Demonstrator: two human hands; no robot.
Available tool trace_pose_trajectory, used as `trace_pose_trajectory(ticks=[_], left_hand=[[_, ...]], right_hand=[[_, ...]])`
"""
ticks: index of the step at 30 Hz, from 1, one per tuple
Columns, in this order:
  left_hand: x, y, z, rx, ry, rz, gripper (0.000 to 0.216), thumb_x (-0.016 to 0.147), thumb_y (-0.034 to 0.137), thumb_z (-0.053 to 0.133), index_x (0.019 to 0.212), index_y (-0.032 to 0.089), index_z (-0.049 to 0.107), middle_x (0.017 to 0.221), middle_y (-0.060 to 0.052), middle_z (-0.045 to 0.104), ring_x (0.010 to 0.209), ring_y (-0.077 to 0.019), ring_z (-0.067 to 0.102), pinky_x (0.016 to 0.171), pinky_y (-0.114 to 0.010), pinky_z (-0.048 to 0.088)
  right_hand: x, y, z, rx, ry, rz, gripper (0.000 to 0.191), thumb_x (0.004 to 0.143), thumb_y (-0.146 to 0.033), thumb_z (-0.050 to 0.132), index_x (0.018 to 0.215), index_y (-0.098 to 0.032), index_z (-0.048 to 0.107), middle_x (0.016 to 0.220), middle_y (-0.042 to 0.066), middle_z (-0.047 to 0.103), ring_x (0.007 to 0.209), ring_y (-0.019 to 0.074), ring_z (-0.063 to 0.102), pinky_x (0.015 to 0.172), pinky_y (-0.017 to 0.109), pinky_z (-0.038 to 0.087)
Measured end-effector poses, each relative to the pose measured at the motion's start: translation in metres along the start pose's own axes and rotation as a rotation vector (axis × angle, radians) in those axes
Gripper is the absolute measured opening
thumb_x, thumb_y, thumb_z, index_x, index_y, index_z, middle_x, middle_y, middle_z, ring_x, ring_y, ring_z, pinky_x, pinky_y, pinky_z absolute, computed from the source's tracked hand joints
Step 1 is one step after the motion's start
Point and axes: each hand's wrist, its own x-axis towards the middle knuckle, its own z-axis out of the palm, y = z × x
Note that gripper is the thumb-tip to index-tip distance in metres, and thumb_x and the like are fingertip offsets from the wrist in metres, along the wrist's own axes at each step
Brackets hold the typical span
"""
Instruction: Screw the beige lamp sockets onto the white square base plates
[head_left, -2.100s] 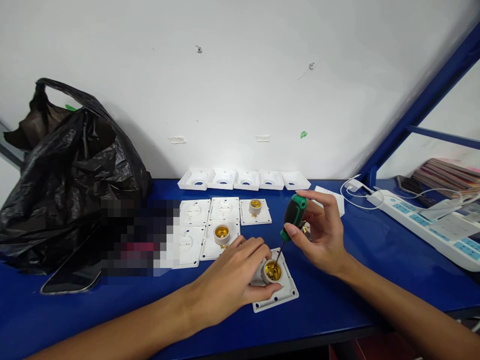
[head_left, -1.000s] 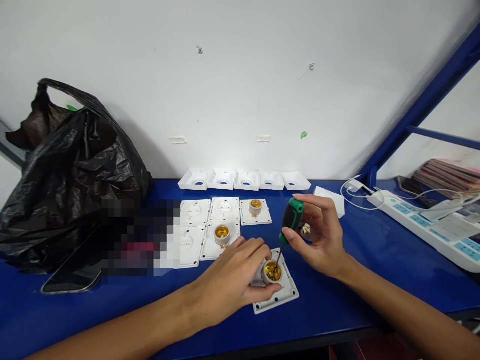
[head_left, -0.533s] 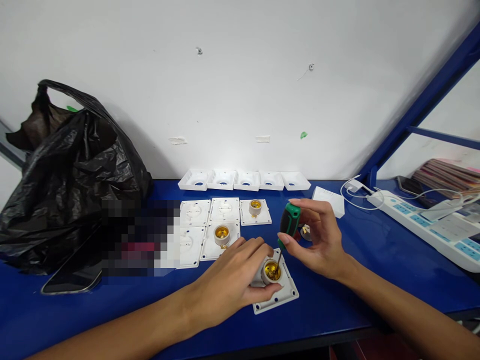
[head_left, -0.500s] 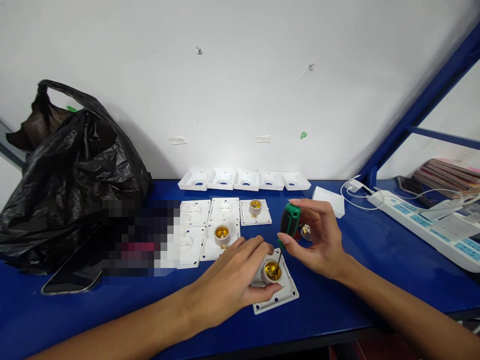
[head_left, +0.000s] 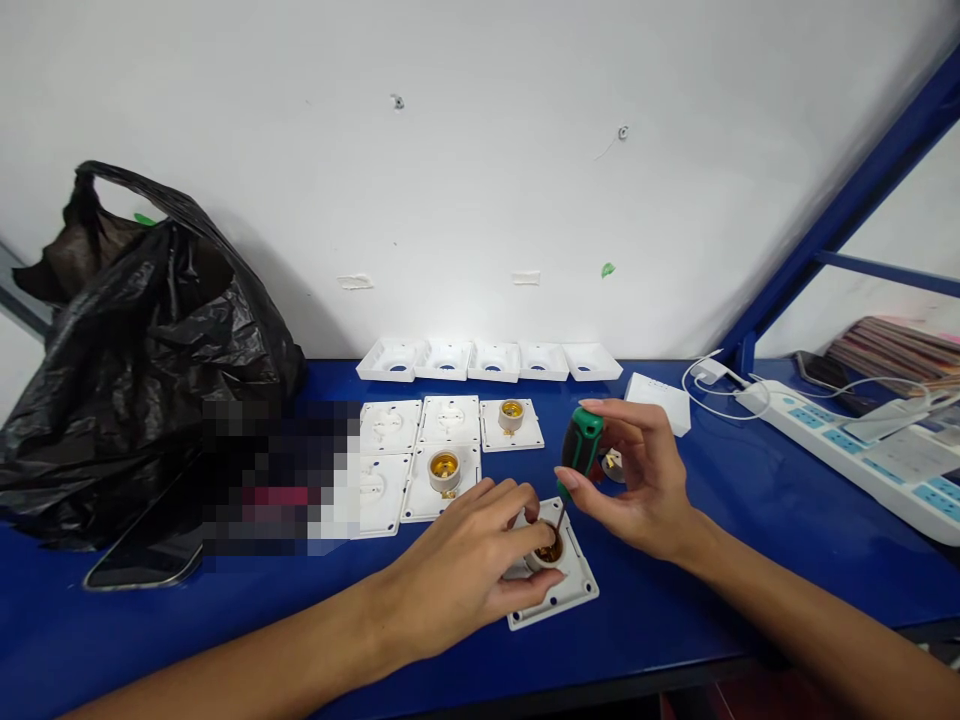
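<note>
In my right hand (head_left: 645, 480) is a screwdriver (head_left: 583, 440) with a green and black handle, its shaft slanting down into a round lamp socket (head_left: 541, 562). The socket has a brass-coloured inside and sits on a square white base plate (head_left: 576, 578) lying on the table. My left hand (head_left: 472, 560) grips the socket, thumb along its near side, with a fingertip at the opening by the shaft. The screwdriver's tip is hidden inside. Just behind my right fingers lies another socket piece (head_left: 615, 466), partly covered.
Several white plates (head_left: 450, 420) lie beyond my left hand, two with sockets (head_left: 444, 468) on them. White covers (head_left: 493, 362) line the wall. At left are a black plastic bag (head_left: 165, 350) and a phone (head_left: 142, 560); at right, a power strip (head_left: 840, 440) with cables.
A finger of my left hand has moved from beside the socket to its opening near the screwdriver shaft. My right hand and the screwdriver have hardly moved.
</note>
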Motion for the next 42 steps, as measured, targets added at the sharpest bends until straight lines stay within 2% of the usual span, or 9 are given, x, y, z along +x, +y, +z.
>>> trace_pose_trajectory(ticks=[9, 23, 27, 34, 39, 42], left_hand=[[0.0005, -0.0004, -0.0001, 0.040, 0.001, 0.014, 0.012, 0.099, 0.028, 0.079, 0.101, 0.021, 0.069, 0.105, -0.002, 0.067, 0.089, -0.0190, 0.064, 0.083, -0.034, 0.047], [-0.0016, -0.0001, 0.0016, 0.090, 0.012, 0.020, 0.015, 0.101, 0.031, 0.075, 0.106, 0.021, 0.064, 0.106, -0.003, 0.065, 0.089, -0.0201, 0.063, 0.082, -0.034, 0.050], [-0.0014, 0.0002, 0.0009, 0.060, 0.004, -0.008, 0.021, 0.101, 0.032, 0.075, 0.112, 0.020, 0.061, 0.107, -0.004, 0.064, 0.090, -0.0202, 0.063, 0.080, -0.033, 0.051], [0.0007, 0.0024, -0.0006, 0.059, -0.017, -0.036, 0.026, 0.097, 0.031, 0.080, 0.104, 0.020, 0.058, 0.105, -0.004, 0.064, 0.088, -0.0215, 0.062, 0.077, -0.033, 0.051], [0.0018, 0.0043, -0.0012, 0.057, -0.016, -0.043, 0.027, 0.096, 0.030, 0.082, 0.100, 0.020, 0.057, 0.103, -0.003, 0.064, 0.086, -0.0210, 0.061, 0.076, -0.033, 0.050], [0.0022, 0.0032, -0.0006, 0.057, -0.015, -0.035, 0.027, 0.095, 0.030, 0.082, 0.100, 0.020, 0.057, 0.101, -0.002, 0.064, 0.086, -0.0210, 0.061, 0.076, -0.033, 0.050]], right_hand=[[0.0063, -0.0014, -0.0029, -0.026, 0.172, -0.023, 0.062, 0.085, -0.016, 0.081, 0.139, -0.033, 0.055, 0.092, -0.001, 0.059, 0.062, 0.0140, 0.057, 0.046, 0.029, 0.052], [0.0066, -0.0003, -0.0028, -0.038, 0.194, -0.016, 0.061, 0.085, -0.018, 0.082, 0.137, -0.033, 0.054, 0.098, 0.000, 0.059, 0.066, 0.0152, 0.057, 0.048, 0.030, 0.052], [0.0065, 0.0001, -0.0031, -0.041, 0.194, -0.023, 0.061, 0.085, -0.018, 0.081, 0.138, -0.033, 0.054, 0.098, 0.001, 0.060, 0.066, 0.0153, 0.058, 0.047, 0.030, 0.053], [0.0028, 0.0021, -0.0026, -0.003, 0.108, -0.001, 0.067, 0.085, -0.014, 0.082, 0.142, -0.034, 0.053, 0.101, 0.001, 0.061, 0.065, 0.0138, 0.059, 0.047, 0.028, 0.053], [0.0013, 0.0019, -0.0024, 0.015, 0.037, -0.016, 0.070, 0.087, -0.013, 0.081, 0.146, -0.034, 0.051, 0.086, -0.003, 0.060, 0.062, 0.0141, 0.059, 0.046, 0.027, 0.051], [0.0011, 0.0019, -0.0027, 0.004, 0.037, -0.021, 0.071, 0.086, -0.012, 0.081, 0.146, -0.034, 0.051, 0.086, -0.004, 0.061, 0.062, 0.0135, 0.059, 0.047, 0.027, 0.051]])
